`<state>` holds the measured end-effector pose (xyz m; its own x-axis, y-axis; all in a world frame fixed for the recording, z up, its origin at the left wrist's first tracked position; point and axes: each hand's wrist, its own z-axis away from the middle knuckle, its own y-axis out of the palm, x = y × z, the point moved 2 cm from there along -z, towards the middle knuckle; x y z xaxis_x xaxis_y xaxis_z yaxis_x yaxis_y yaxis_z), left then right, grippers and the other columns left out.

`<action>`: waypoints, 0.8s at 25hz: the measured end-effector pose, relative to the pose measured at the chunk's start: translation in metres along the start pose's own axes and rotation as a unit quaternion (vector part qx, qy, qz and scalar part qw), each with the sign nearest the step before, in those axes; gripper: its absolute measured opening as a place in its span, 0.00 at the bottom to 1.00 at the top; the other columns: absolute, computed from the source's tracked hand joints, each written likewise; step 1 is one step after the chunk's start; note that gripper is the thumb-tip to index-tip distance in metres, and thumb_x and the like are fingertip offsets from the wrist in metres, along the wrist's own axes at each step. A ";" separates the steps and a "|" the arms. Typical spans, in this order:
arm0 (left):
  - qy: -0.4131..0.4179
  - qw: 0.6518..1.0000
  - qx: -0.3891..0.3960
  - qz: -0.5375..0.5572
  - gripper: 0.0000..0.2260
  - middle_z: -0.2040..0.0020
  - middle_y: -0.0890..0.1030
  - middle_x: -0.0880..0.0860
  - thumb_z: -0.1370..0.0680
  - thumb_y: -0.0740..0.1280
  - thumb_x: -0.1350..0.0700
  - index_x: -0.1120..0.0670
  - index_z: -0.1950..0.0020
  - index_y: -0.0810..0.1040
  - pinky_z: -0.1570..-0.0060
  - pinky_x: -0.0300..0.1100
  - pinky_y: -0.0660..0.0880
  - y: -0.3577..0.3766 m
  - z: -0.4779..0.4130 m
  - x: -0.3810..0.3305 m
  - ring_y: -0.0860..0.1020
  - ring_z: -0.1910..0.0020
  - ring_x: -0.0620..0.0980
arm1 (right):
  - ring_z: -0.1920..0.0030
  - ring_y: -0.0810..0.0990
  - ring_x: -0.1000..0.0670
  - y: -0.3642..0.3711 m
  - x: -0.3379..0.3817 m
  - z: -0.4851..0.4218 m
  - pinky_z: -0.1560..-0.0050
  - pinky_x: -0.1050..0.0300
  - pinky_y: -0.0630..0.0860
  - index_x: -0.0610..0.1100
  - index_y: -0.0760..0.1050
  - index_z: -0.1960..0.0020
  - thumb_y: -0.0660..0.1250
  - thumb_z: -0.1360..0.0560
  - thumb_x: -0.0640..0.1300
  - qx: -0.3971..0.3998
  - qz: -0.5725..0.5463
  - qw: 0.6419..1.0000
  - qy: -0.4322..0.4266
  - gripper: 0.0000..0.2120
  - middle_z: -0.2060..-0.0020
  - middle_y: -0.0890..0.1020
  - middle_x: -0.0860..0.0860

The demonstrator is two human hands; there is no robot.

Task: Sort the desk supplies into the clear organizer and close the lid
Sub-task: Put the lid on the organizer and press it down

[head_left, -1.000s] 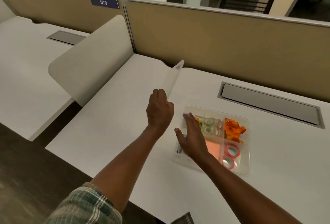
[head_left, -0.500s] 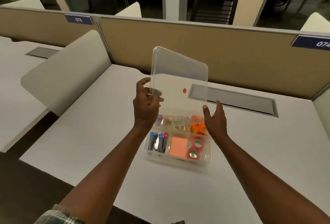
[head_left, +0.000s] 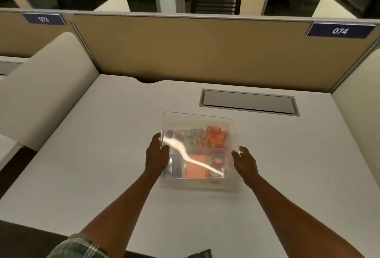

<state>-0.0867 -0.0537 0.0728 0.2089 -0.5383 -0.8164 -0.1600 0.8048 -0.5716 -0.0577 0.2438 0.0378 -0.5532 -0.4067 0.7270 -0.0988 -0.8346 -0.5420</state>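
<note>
Two hands hold the clear lid over the clear organizer, which sits on the white table just below the middle of the frame. The left hand is curled around the lid's left edge and the right hand around its right edge, each grip closed on the lid's rim about halfway along. The lid lies nearly flat, with its long axis running left to right across the frame, matched to the organizer beneath it. Its far edge looks to ride a little above and beyond the organizer's back wall, so I judge it is not yet seated. Through the plastic, blurred by a bright streak of glare, show orange clips at the upper right, a pink pad at the lower middle, and a red-rimmed tape roll at the lower right. The supplies seem sorted; what remains is to bring the lid straight down and slightly toward the person. Both hands are equally near, so an even press should close it.
</note>
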 end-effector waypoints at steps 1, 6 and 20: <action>-0.007 1.000 0.006 -0.022 0.21 0.44 0.79 0.58 0.23 0.61 0.63 0.56 0.29 0.70 0.43 0.49 0.74 0.000 -0.004 0.009 0.78 0.45 0.59 | 0.29 0.72 0.41 0.007 -0.001 0.001 0.31 0.50 0.67 0.43 0.65 0.25 0.60 0.19 0.50 0.001 0.016 1.000 -0.004 0.24 0.29 0.73 0.42; -0.031 0.994 0.049 -0.089 0.22 0.41 0.73 0.62 0.23 0.60 0.65 0.58 0.27 0.69 0.40 0.52 0.74 -0.004 -0.024 0.042 0.76 0.42 0.60 | 0.35 0.75 0.36 0.031 0.000 0.001 0.37 0.48 0.70 0.40 0.66 0.28 0.59 0.19 0.43 -0.021 0.056 0.998 -0.010 0.21 0.34 0.77 0.37; -0.112 0.988 0.099 -0.041 0.19 0.40 0.78 0.64 0.21 0.58 0.64 0.58 0.30 0.71 0.40 0.54 0.75 0.010 -0.053 0.059 0.78 0.42 0.61 | 0.47 0.78 0.38 0.050 -0.020 -0.010 0.50 0.51 0.70 0.42 0.74 0.38 0.54 0.16 0.48 -0.112 0.001 0.994 -0.005 0.15 0.50 0.81 0.42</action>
<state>-0.1270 -0.0908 0.0142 0.4244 -0.5534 -0.7167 0.0529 0.8053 -0.5905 -0.0605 0.2138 -0.0079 -0.5454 -0.4138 0.7290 -0.2788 -0.7306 -0.6233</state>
